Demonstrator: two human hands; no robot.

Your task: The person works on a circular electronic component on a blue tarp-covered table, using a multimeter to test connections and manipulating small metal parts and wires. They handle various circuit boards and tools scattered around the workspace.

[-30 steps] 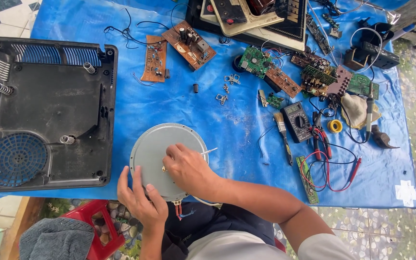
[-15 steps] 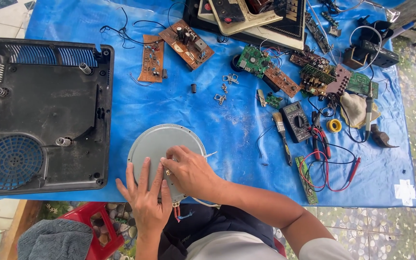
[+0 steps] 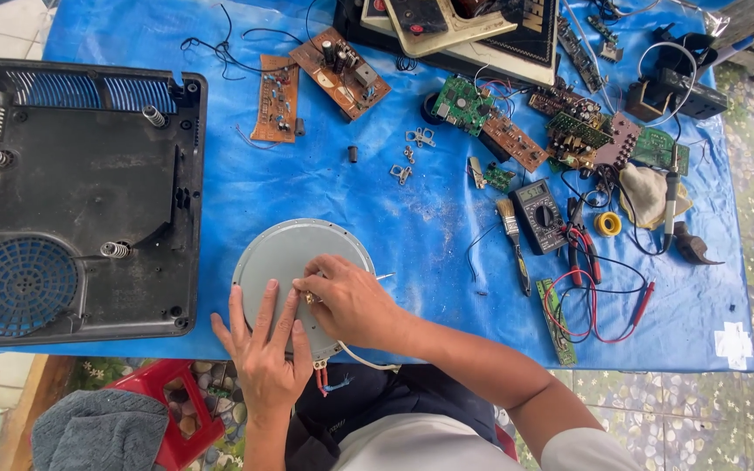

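Observation:
A round grey metal disc (image 3: 288, 255) lies at the near edge of the blue-covered table (image 3: 377, 218). My left hand (image 3: 265, 353) rests flat on its near rim, fingers spread. My right hand (image 3: 349, 301) sits on the disc's middle, fingertips pinched around a small part that I cannot make out. Thin wires (image 3: 329, 377) in red, blue and white hang from under the disc over the table edge.
A black plastic appliance base (image 3: 71, 201) with fan grille and springs lies at left. Circuit boards (image 3: 338, 70), loose metal clips (image 3: 410, 153), a multimeter (image 3: 538, 214) with red leads, a brush (image 3: 511, 240), pliers and a solder roll (image 3: 607, 223) lie at the right and back.
My left hand has gone from gripping the disc's edge to lying flat on it with its fingers spread. The right hand stays on the middle of the disc.

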